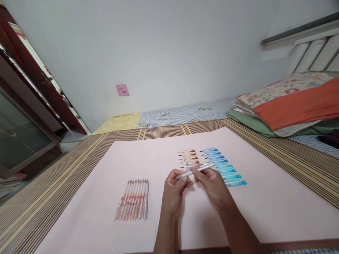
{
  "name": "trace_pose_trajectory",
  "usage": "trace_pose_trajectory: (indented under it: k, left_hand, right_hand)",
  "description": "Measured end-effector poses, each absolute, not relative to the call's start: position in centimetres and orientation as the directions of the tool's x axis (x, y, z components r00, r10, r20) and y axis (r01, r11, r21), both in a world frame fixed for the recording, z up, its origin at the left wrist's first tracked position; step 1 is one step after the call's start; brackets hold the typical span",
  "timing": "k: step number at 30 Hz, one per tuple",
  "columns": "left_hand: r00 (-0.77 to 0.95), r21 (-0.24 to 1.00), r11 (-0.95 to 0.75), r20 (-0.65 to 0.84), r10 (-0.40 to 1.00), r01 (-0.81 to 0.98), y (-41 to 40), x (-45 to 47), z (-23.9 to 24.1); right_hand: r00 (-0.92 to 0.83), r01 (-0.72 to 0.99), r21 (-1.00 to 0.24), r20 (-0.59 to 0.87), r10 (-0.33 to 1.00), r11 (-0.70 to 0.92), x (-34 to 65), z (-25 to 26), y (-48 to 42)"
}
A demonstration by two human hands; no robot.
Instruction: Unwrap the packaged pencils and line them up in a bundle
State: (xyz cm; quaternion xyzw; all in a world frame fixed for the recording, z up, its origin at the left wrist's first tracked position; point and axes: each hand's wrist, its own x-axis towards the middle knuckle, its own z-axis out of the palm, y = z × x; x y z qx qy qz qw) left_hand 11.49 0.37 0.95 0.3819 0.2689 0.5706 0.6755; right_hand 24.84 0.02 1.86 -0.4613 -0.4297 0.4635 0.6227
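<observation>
My left hand [175,188] pinches the left part of a slim, whitish pen [208,166], while my right hand [212,183] grips it near its middle. The pen is held slanted, its right end raised, above a pink sheet. Beyond my hands lies a column of white pens with dark pointed tips and brown ends [188,155]. Beside it runs a longer column of similar pens with blue and turquoise ends [228,171]; my right hand hides part of it. Left of my hands, several clear pens with reddish markings [134,199] lie side by side in a row.
The pink sheet [87,211] lies on a striped mat [60,158]. Folded bedding with an orange border [296,104] is piled at the right. A white wall [180,63] with a pink note [122,90] stands behind. At the left is a glass-panelled cabinet [21,130].
</observation>
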Motion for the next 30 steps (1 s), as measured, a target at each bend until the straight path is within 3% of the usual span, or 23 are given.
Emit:
trace_pose_trajectory:
  k: [2, 8, 16, 24, 30]
  left_hand:
    - [0.19, 0.822, 0.035, 0.09, 0.978, -0.569, 0.3, 11.6, 1.0]
    - [0.175, 0.8, 0.053, 0.066, 0.982, -0.598, 0.5, 11.4, 1.0]
    - [0.188, 0.813, 0.026, 0.103, 0.977, -0.582, 0.4, 11.4, 0.9]
    - [0.19, 0.792, 0.069, 0.06, 0.98, -0.606, 0.5, 11.2, 1.2]
    - [0.145, 0.802, 0.011, 0.095, 0.985, -0.598, 0.4, 11.3, 1.2]
  right_hand:
    - [0.221, -0.191, -0.972, 0.096, 0.971, 0.139, 24.6, 2.1, -0.1]
    - [0.028, -0.352, -0.93, 0.106, 0.994, 0.109, 25.0, 1.7, -0.2]
    - [0.176, -0.356, -0.919, 0.112, 0.978, 0.169, 23.9, 1.3, 0.3]
    - [0.076, -0.455, -0.883, 0.095, 0.993, 0.12, 23.8, 1.0, 0.2]
    - [0.165, -0.441, -0.885, 0.079, 0.983, 0.146, 23.2, 0.6, 0.4]
